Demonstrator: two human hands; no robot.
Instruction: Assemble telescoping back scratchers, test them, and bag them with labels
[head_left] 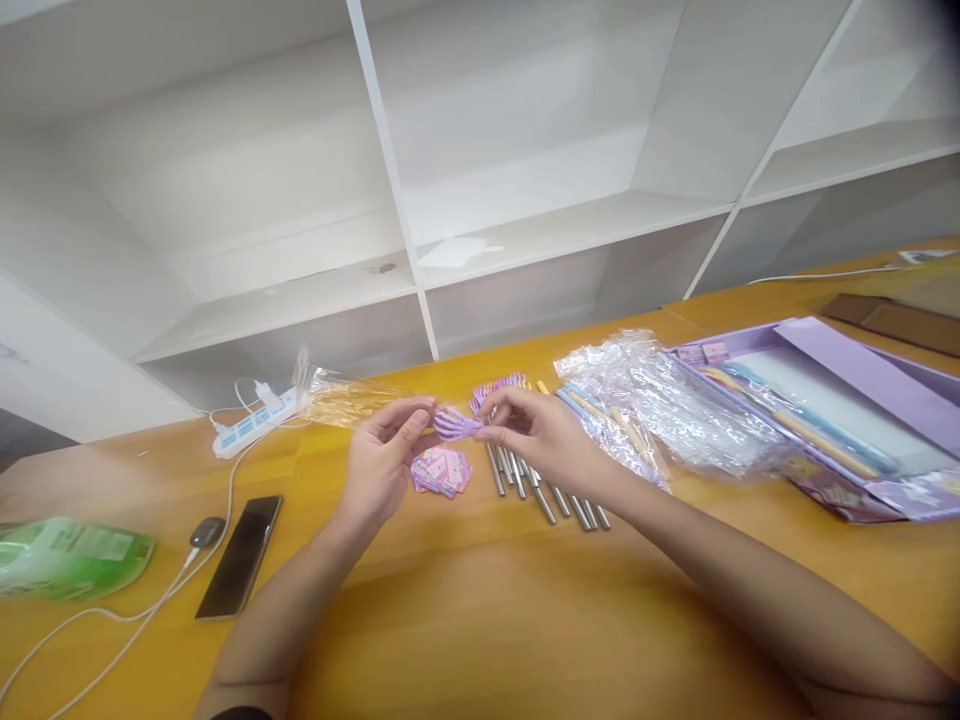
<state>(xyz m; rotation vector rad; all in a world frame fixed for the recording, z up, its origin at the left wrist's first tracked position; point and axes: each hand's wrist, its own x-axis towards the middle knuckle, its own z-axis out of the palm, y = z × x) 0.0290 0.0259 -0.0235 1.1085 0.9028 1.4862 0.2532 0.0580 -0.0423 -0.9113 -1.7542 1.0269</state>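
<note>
A light purple claw-shaped piece with several thin curved prongs (454, 425), like the head of a back scratcher, is held up between my hands. My right hand (532, 435) pinches its narrow end between thumb and fingers. At the prong tips, the thumb and fingers of my left hand (386, 455) are closed on it. Beneath my hands a small pile of pink and purple printed cards (442, 472) lies on the table. Several metal rods (551, 500) lie side by side below my right hand. Behind that hand is a row of similar purple and multicoloured claws (499, 388), partly hidden.
Clear plastic bags (660, 400) are heaped beside a purple open box (832, 490) holding coloured sticks. Another clear wrapper (349, 395) lies behind my left hand. A power strip (255, 425), black phone (240, 558), white cables (161, 605) and green packet (75, 558) are at left. White shelves (525, 245) stand behind.
</note>
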